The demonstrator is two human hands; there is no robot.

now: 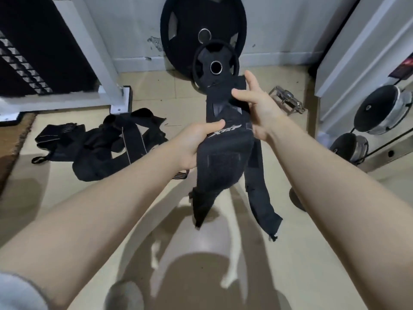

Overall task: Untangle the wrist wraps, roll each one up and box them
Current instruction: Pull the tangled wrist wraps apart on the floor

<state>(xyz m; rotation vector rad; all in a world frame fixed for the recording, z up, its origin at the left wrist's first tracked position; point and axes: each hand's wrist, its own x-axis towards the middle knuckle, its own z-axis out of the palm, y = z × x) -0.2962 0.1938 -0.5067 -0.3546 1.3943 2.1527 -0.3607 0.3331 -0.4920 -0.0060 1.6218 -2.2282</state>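
Black wrap [225, 157], held up over the floor [67, 198] by both hands. Left hand [196, 144] pinches its middle by the white logo; right hand [257, 106] pinches the upper end, forefinger straight. 2 tails hang down. Pile [105, 142] of tangled black wraps: floor, left. 2 plates [201, 23] lean on the wall.

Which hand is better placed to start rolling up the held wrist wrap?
Probably the right hand: it pinches the upper end of the wrist wrap, where a roll could begin. The left hand grips the middle and can steady it while two loose ends hang below.
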